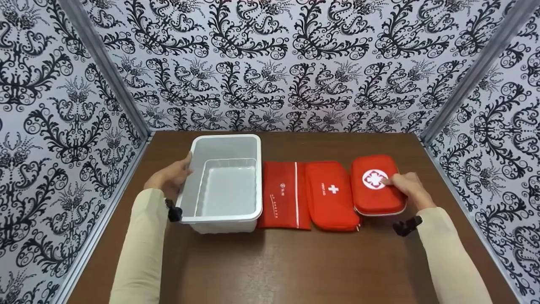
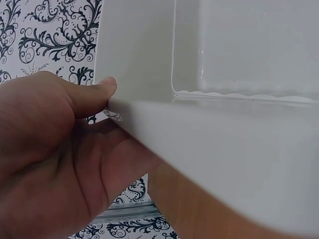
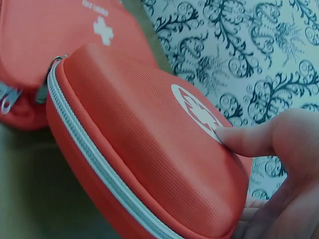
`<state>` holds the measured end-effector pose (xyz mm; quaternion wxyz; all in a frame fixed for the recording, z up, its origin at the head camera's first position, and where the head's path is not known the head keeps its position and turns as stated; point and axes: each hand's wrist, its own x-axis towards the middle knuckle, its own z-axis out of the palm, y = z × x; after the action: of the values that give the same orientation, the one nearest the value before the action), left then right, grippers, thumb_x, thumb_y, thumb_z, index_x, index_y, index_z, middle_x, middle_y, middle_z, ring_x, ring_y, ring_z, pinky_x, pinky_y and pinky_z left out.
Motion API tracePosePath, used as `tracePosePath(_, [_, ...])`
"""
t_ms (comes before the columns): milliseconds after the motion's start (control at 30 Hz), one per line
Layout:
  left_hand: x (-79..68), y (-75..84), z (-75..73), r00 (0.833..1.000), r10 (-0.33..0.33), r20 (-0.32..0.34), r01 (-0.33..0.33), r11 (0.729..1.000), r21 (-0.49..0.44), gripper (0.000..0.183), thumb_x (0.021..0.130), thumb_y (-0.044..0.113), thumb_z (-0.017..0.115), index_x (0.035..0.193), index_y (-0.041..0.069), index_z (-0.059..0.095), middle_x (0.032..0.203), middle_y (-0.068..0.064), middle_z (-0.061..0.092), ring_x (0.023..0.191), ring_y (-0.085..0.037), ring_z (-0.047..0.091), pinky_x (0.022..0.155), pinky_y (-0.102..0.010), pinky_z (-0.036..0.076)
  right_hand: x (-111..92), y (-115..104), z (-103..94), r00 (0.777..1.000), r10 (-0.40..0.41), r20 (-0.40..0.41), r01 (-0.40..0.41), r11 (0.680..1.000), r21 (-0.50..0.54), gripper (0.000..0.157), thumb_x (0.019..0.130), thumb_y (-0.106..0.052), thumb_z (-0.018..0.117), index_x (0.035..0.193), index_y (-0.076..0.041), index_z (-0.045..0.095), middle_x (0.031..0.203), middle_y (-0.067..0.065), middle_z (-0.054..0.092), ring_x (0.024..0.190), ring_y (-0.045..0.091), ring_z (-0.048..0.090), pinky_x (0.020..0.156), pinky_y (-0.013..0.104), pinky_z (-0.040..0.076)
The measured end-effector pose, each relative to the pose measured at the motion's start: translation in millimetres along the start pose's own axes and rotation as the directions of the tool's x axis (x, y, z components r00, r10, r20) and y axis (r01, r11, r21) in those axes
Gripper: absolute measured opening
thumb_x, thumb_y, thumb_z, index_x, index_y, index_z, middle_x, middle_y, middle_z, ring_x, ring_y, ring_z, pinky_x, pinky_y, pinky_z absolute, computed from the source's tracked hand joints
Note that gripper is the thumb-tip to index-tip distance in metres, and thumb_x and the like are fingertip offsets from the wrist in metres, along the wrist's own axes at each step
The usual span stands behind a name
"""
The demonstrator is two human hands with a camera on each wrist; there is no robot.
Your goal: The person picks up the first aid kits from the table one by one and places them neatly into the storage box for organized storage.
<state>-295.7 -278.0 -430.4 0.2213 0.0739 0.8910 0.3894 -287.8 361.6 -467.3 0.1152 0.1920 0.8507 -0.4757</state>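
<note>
A white plastic bin (image 1: 230,190) sits on the left part of the table. My left hand (image 1: 172,174) grips its left rim, the thumb inside and the fingers under the outer edge, as the left wrist view shows (image 2: 75,129). On the right, my right hand (image 1: 407,188) holds a red hard-shell first-aid case (image 1: 375,198) with a white round emblem; its thumb presses on the lid by the emblem and the other fingers go beneath. In the right wrist view the case (image 3: 149,139) is tilted, its pale zipper running along the side.
Between bin and case lie a flat red pouch (image 1: 280,207) with a white stripe and a soft red first-aid bag (image 1: 333,211) with a white cross. The brown table (image 1: 295,266) is bounded by patterned walls (image 1: 270,63) at the back and both sides.
</note>
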Motion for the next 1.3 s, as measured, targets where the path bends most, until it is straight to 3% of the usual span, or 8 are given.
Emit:
tracePosePath(200, [-0.7, -2.2, 0.9, 1.0, -0.003, 0.0, 0.003, 0.999, -0.034, 0.066, 0.107, 0.002, 0.03, 0.156, 0.003, -0.014, 0.159, -0.039, -0.006, 0.144, -0.051, 0.022, 0.113, -0.065, 0.035, -8.8, -22.3, 7.0, 0.998, -0.014, 0.064, 0.009, 0.996, 0.083, 0.039, 0.092, -0.02, 0.065, 0.118, 0.007, 0.055, 0.078, -0.006, 0.062, 0.07, 0.009, 0.064, 0.069, 0.025, 0.059])
tracePosePath(300, [-0.8, -1.2, -0.1, 0.999, 0.014, -0.031, -0.012, 0.999, 0.052, 0.065, 0.106, 0.002, 0.032, 0.157, 0.0, -0.009, 0.158, -0.04, 0.002, 0.144, -0.052, 0.023, 0.116, -0.063, 0.032, -12.2, -31.0, 8.7, 0.995, -0.028, 0.096, 0.02, 0.997, 0.08, 0.038, 0.094, -0.021, 0.063, 0.12, 0.006, 0.055, 0.079, -0.006, 0.064, 0.071, 0.01, 0.065, 0.07, 0.026, 0.06])
tracePosePath(433, [-0.6, 1.1, -1.1, 0.999, 0.021, -0.044, -0.018, 0.998, 0.062, 0.065, 0.106, 0.003, 0.033, 0.157, 0.0, -0.007, 0.159, -0.039, 0.007, 0.144, -0.049, 0.022, 0.123, -0.059, 0.022, -16.5, -41.6, 10.6, 0.989, -0.046, 0.144, 0.031, 0.994, 0.104, 0.037, 0.096, -0.021, 0.06, 0.123, 0.004, 0.054, 0.079, -0.006, 0.066, 0.072, 0.011, 0.068, 0.072, 0.026, 0.06])
tracePosePath(567, [-1.1, 2.2, -0.5, 0.999, 0.007, -0.032, -0.007, 1.0, 0.015, 0.066, 0.106, 0.003, 0.033, 0.157, 0.003, -0.009, 0.159, -0.038, 0.008, 0.141, -0.047, 0.027, 0.121, -0.058, 0.029, -21.4, -52.2, 13.6, 0.981, -0.075, 0.179, 0.053, 0.991, 0.122, 0.042, 0.098, -0.021, 0.058, 0.128, 0.006, 0.052, 0.078, -0.008, 0.069, 0.073, 0.01, 0.069, 0.073, 0.025, 0.06])
tracePosePath(767, [-3.6, 1.7, -1.4, 1.0, -0.028, -0.003, 0.028, 0.999, 0.041, 0.065, 0.107, 0.006, 0.029, 0.157, 0.003, -0.013, 0.159, -0.039, 0.007, 0.128, -0.05, 0.047, 0.099, -0.062, 0.051, -28.6, -70.8, 25.1, 0.976, -0.093, 0.196, 0.076, 0.992, 0.096, 0.04, 0.098, -0.025, 0.059, 0.124, 0.005, 0.055, 0.076, -0.009, 0.069, 0.07, 0.008, 0.068, 0.067, 0.023, 0.058])
tracePosePath(967, [-4.0, 3.0, -0.9, 0.998, -0.052, 0.027, 0.053, 0.999, -0.013, 0.064, 0.108, 0.007, 0.027, 0.157, 0.006, -0.016, 0.161, -0.037, 0.001, 0.135, -0.052, 0.04, 0.102, -0.064, 0.048, -35.8, -89.3, 41.9, 0.964, -0.115, 0.238, 0.069, 0.979, 0.191, 0.033, 0.098, -0.023, 0.061, 0.118, 0.002, 0.055, 0.076, -0.007, 0.069, 0.069, 0.008, 0.069, 0.065, 0.023, 0.06])
tracePosePath(1133, [-4.7, 4.0, -0.7, 0.997, -0.071, 0.03, 0.072, 0.997, -0.031, 0.065, 0.109, 0.008, 0.026, 0.156, 0.009, -0.018, 0.161, -0.037, 0.003, 0.132, -0.051, 0.045, 0.101, -0.063, 0.049, -39.8, -101.7, 56.9, 0.948, -0.161, 0.275, 0.092, 0.965, 0.247, 0.036, 0.098, -0.021, 0.062, 0.123, 0.003, 0.053, 0.081, -0.006, 0.07, 0.073, 0.008, 0.069, 0.072, 0.024, 0.06])
tracePosePath(1300, [-5.1, 3.4, -0.7, 0.997, -0.075, 0.034, 0.077, 0.996, -0.044, 0.065, 0.108, 0.008, 0.025, 0.156, 0.009, -0.019, 0.161, -0.035, -0.006, 0.139, -0.053, 0.036, 0.105, -0.065, 0.045, -41.8, -112.7, 74.1, 0.929, -0.207, 0.308, 0.114, 0.949, 0.295, 0.029, 0.1, -0.019, 0.058, 0.118, 0.003, 0.055, 0.08, -0.005, 0.071, 0.072, 0.007, 0.068, 0.069, 0.022, 0.059])
